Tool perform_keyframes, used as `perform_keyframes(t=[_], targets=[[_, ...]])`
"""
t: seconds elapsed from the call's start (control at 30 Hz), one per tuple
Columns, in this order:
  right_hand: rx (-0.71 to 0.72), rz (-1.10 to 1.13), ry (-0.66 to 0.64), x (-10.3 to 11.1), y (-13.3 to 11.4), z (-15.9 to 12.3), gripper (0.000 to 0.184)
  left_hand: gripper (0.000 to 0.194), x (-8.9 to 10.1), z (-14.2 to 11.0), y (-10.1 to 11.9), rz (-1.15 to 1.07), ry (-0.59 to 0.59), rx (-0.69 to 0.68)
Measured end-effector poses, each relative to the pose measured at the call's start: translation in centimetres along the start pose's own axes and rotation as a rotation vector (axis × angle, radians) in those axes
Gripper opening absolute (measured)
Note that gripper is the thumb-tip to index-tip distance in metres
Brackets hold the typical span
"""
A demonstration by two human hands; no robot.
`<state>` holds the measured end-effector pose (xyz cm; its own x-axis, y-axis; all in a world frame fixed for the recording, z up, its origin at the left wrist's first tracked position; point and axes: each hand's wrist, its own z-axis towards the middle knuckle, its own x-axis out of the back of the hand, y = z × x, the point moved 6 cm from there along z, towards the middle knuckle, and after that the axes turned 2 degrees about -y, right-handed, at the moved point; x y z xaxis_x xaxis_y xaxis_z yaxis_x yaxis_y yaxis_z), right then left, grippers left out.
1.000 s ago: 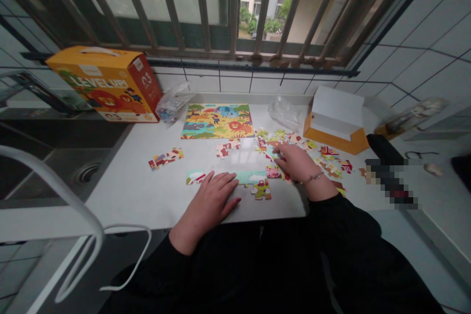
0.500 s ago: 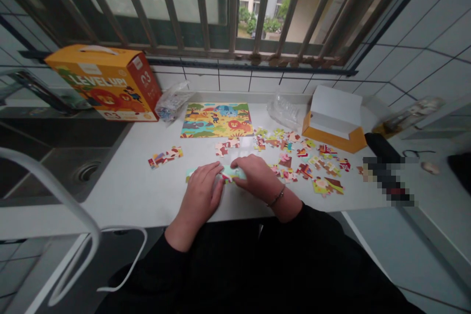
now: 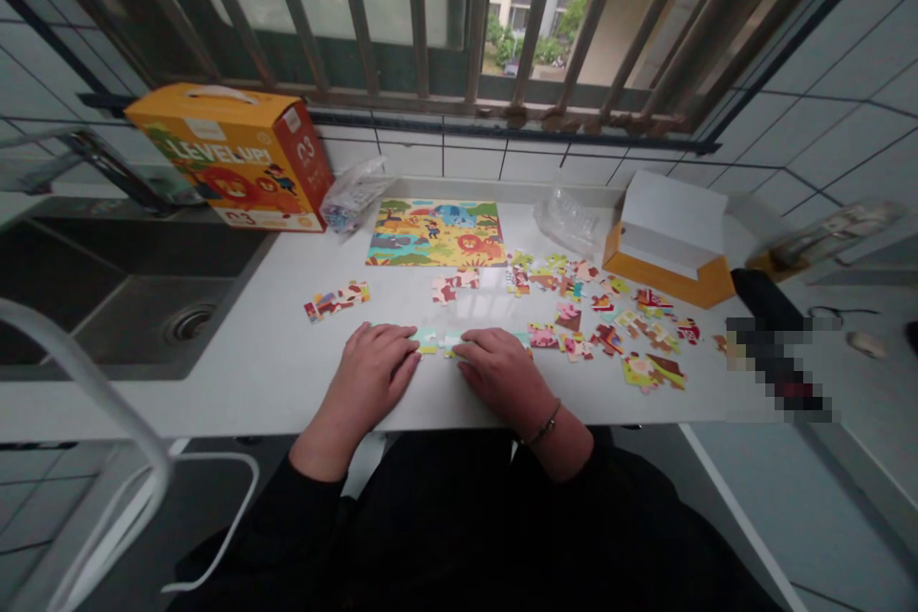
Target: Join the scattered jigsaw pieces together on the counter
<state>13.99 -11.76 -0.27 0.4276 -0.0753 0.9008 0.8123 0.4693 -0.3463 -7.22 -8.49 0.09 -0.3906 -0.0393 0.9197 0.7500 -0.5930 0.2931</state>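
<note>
Two pale green-and-turquoise groups of jigsaw puzzle pieces lie close together on the counter, with a narrow gap between their ends. My left hand is over the left puzzle strip, gripping it with fingers bent and thumb alongside. On the other side, my right hand has its fingers and thumb on the right puzzle strip. The fingers hide much of both strips. Beyond them lie a small joined group of brown-and-white pieces and, to the left, another joined strip. A picture sheet with animals lies behind.
Many loose puzzle pieces spread to the right. Along the wall stand an orange puzzle box, clear plastic bags and an open orange-and-white box. A sink is on the left, with a white cable-like tube in front.
My hands have moved apart, the left one leftward. The strip pieces between them now show more, with a gap. A red-and-white piece seen at my fingers earlier no longer shows there. The view has shifted slightly.
</note>
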Motion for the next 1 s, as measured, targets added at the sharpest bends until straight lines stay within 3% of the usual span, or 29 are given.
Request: perform_keyframes(t=[0.37,0.67,1.0], targets=[[-0.031,0.016,0.036,-0.5,0.1,-0.4,0.032,0.027,-0.2,-0.1,0.6,-0.027,-0.02,-0.107],[0.034,0.081,-0.076,-0.8,1.7,2.0,0.03,0.041,-0.1,0.2,-0.4,-0.109,0.014,0.049],[0.039,0.124,0.006,-0.5,1.3,1.7,0.034,0.037,-0.2,0.3,-0.2,-0.119,-0.018,0.036]])
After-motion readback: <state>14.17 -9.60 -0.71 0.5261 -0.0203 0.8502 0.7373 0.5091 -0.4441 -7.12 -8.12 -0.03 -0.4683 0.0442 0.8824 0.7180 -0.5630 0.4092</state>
